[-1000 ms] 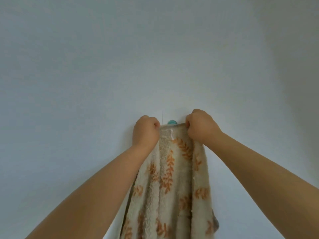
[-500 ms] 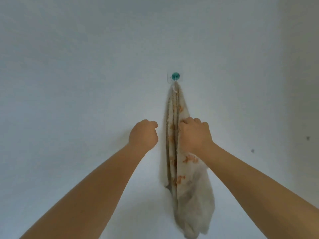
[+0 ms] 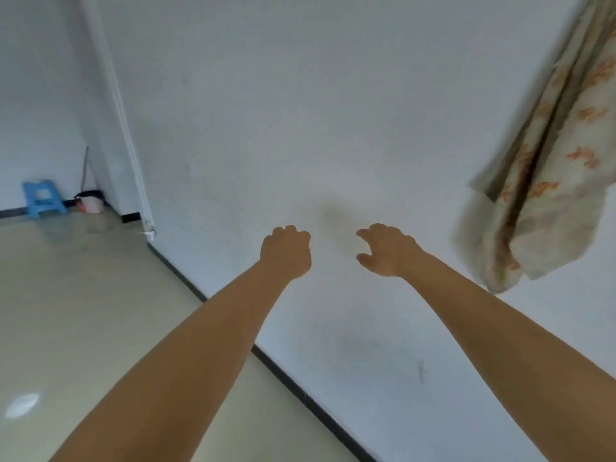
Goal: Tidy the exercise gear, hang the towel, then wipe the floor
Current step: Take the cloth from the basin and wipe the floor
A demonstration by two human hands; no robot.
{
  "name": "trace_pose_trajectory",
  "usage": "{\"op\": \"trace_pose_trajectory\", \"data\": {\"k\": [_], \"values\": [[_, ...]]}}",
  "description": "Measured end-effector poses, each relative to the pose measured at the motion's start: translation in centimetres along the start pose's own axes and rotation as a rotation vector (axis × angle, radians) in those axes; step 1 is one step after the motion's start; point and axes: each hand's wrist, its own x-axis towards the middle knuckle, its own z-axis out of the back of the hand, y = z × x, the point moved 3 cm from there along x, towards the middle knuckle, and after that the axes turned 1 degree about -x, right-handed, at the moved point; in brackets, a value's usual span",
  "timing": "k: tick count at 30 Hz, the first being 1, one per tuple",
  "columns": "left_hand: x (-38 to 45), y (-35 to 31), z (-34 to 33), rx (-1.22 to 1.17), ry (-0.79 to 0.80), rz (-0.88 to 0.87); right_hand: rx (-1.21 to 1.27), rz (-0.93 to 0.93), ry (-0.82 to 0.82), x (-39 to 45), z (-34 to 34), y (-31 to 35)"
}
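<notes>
The cream towel [image 3: 546, 168] with orange leaf prints hangs against the white wall at the far right, its top cut off by the frame edge, so the hook is out of sight. My left hand [image 3: 286, 252] is a loose fist held in front of the wall, holding nothing. My right hand [image 3: 386, 250] is beside it with fingers curled apart, empty, well to the left of the towel and not touching it.
A beige tiled floor [image 3: 83, 311] spreads to the left, edged by a dark skirting strip [image 3: 300, 391] along the wall. At the far left corner stand a small blue stool [image 3: 41, 201] and a pinkish container [image 3: 91, 203]. A white door frame edge [image 3: 126, 135] rises there.
My right hand let go of the towel, which now hangs by itself. The view swung left and down, so the towel moved to the right edge and the floor came into sight.
</notes>
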Motion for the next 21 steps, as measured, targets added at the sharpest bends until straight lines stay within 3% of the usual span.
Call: {"op": "trace_pose_trajectory", "data": {"k": [10, 15, 21], "values": [[-14.2, 35.8, -4.2, 0.072, 0.181, 0.477, 0.194, 0.411, 0.035, 4.9, -7.2, 37.0], [-20.9, 50.2, -6.2, 0.065, 0.304, 0.628, 0.224, 0.516, 0.141, 5.9, -11.0, 52.7], [-25.1, 62.3, -11.4, -0.018, 0.413, 0.739, 0.168, 0.634, 0.323, 7.7, -18.2, 67.7]]}}
